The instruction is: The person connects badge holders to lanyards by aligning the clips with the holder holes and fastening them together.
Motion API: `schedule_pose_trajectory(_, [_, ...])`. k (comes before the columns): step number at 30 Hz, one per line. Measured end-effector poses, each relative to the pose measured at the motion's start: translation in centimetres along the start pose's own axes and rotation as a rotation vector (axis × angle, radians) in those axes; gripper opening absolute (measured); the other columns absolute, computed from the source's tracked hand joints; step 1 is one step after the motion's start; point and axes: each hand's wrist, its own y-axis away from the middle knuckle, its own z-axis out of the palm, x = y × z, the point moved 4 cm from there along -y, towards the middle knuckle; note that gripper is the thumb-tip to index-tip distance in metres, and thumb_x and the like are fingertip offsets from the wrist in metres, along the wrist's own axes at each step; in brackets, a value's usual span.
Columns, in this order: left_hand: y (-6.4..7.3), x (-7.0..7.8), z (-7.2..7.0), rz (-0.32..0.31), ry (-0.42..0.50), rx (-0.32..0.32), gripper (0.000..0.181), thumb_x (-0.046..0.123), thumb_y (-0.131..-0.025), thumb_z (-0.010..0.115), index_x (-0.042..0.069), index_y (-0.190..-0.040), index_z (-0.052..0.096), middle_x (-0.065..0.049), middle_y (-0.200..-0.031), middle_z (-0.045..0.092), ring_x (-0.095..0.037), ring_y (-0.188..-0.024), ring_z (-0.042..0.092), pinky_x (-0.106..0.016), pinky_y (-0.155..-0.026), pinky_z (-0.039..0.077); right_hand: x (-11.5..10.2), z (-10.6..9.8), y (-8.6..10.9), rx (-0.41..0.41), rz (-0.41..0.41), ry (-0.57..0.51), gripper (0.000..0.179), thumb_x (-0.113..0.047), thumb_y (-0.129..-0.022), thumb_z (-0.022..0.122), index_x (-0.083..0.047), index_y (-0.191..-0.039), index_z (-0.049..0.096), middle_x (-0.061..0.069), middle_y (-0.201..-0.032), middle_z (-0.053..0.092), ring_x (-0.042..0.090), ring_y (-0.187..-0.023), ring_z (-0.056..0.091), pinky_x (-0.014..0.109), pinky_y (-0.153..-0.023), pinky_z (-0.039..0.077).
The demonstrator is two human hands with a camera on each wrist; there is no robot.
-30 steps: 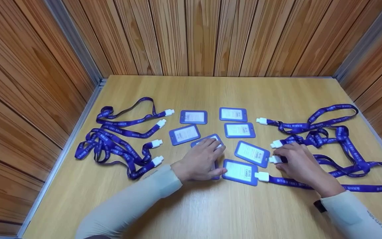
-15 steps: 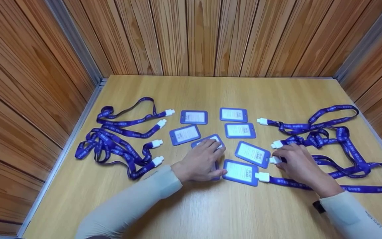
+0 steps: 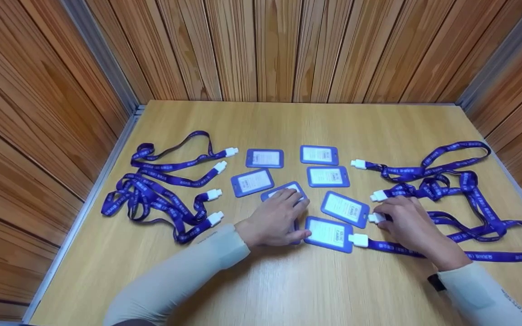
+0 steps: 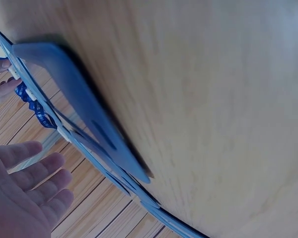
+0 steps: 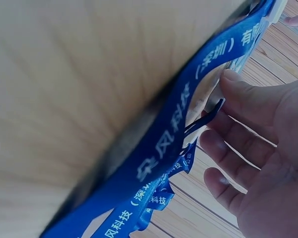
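Note:
My right hand (image 3: 408,225) pinches the white clip (image 3: 375,218) of a blue lanyard between thumb and fingers; the clip lies close to the slotted end of a tilted blue badge holder (image 3: 345,209). My left hand (image 3: 275,219) stretches over two badge holders, partly hiding them, its fingers (image 4: 43,171) loosely extended. Its thumb tip is at the left edge of the lowest badge holder (image 3: 329,233), whose right end meets another white clip (image 3: 358,240). In the right wrist view, printed lanyard strap (image 5: 164,134) crosses in front of the hand.
Several blue lanyards (image 3: 166,199) lie tangled at the left, with white clips pointing inward. More lanyards (image 3: 483,213) are looped at the right. Other badge holders (image 3: 265,158) lie in two columns mid-table. Wood-panelled walls (image 3: 274,50) enclose the table's back and sides.

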Motion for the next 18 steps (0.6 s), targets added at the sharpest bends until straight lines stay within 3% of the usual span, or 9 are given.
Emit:
schedule_pose_trajectory(8, [-0.35, 0.11, 0.03, 0.007, 0.021, -0.02, 0.078, 0.067, -0.099, 0.046, 0.012, -0.155, 0.043, -0.009, -0.155, 0.047, -0.027, -0.146, 0.039, -0.043, -0.123, 0.028, -0.22, -0.19, 0.2, -0.019, 0.035, 0.002, 0.033, -0.008, -0.085, 0.084, -0.003, -0.116, 0.075, 0.018, -0.122, 0.071, 0.04, -0.119, 0.06, 0.057, -0.097, 0.043])
schedule_pose_trajectory(18, [-1.01, 0.54, 0.01, 0.048, 0.004, 0.005, 0.077, 0.065, -0.099, 0.047, 0.01, -0.153, 0.046, -0.009, -0.15, 0.05, -0.026, -0.142, 0.042, -0.043, -0.123, 0.027, -0.44, -0.53, 0.5, -0.006, 0.059, -0.004, 0.032, -0.009, -0.086, 0.084, -0.003, -0.116, 0.076, 0.016, -0.118, 0.071, 0.038, -0.115, 0.061, 0.058, -0.098, 0.043])
